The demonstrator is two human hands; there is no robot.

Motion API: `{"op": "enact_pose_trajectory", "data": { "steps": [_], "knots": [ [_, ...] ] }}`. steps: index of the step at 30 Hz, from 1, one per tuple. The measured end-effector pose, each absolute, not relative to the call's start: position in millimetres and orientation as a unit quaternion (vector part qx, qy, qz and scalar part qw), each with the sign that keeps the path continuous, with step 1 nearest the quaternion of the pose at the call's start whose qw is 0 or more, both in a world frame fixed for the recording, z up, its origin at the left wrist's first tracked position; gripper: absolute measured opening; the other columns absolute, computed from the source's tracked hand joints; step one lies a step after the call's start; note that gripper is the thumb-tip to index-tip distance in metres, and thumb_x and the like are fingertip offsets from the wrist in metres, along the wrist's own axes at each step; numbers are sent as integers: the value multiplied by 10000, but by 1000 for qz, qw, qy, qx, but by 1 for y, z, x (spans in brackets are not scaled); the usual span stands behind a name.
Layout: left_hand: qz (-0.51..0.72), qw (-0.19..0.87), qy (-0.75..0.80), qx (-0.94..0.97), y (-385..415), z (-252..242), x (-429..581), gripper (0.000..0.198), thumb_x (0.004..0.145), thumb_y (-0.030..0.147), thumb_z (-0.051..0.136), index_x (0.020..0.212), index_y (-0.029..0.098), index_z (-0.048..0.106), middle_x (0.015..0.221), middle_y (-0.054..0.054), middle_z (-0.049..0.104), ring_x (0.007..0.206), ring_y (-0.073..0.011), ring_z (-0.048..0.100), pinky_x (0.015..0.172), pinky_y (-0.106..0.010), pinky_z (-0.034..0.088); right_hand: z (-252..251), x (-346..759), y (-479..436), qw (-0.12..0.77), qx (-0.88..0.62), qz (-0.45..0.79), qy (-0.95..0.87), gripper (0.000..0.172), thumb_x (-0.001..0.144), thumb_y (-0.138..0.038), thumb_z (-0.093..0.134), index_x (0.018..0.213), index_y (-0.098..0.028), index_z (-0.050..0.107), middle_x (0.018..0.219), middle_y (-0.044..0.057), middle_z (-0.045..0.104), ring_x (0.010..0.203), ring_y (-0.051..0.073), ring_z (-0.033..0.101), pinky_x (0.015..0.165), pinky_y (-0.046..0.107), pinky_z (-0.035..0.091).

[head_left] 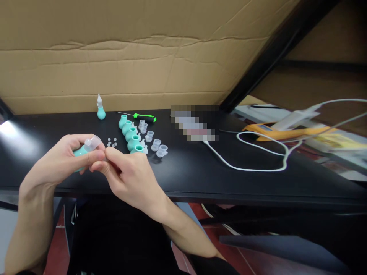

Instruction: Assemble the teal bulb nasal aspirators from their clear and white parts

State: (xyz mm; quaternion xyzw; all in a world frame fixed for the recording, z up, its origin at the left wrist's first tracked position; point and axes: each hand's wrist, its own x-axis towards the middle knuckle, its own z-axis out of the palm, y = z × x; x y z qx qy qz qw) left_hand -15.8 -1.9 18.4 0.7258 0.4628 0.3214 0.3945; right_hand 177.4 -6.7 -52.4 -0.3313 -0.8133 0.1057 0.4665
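Note:
My left hand (pixel 67 152) is closed around a teal squeeze bulb (pixel 81 152) of a nasal aspirator, with a translucent plastic collar (pixel 92 143) on its mouth. Against the collar's side, my right hand (pixel 126 168) is pinched shut, its fingertips touching those of the left. Whatever lies between those fingertips is hidden. Just beyond the hands are several tiny clear rings (pixel 111 143). A slanting row of teal bulbs (pixel 132 133) stands to their right, mouths up, with small translucent tips (pixel 145 149) and translucent collars (pixel 156 144) alongside.
An assembled nasal aspirator (pixel 101 111) stands upright at the back left. Near it lies a green-and-black screwdriver (pixel 145 117). A white cable (pixel 243 169) runs from a blurred-out object (pixel 192 124) toward a yellow-orange item (pixel 266 132) at right. Cardboard (pixel 129 76) walls the black table's (pixel 186 179) back.

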Motion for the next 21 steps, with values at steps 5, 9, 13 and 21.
{"op": "enact_pose_trajectory", "data": {
  "steps": [5,9,13,21],
  "knots": [
    [331,404,461,718,-4,19,-14,306,898,420,835,744,190,705,686,23,586,642,-92,531,542,-155,450,-52,179,-8,495,-317,125,-799,462,1143,-490,582,779,-207,598,545,-82,438,481,77,336,525,244,259],
    [334,417,450,715,-5,19,-13,312,901,415,838,727,195,700,671,26,568,622,-89,507,524,-151,440,-50,179,-9,510,-297,144,-794,465,1137,-484,615,774,-196,646,544,-85,426,489,71,313,520,234,267],
    [331,428,442,715,-6,20,-12,325,913,431,837,722,202,706,670,22,554,607,-94,492,512,-159,435,-47,181,-11,511,-287,166,-793,424,1132,-445,635,806,-185,713,555,-84,436,500,67,320,528,230,282],
    [309,429,439,727,-7,24,-19,344,865,497,895,742,215,740,704,-11,632,642,-132,558,521,-189,457,-44,183,-12,500,-224,284,-787,414,1134,-452,638,814,-190,668,608,-93,394,534,62,288,512,204,306]
  ]
}}
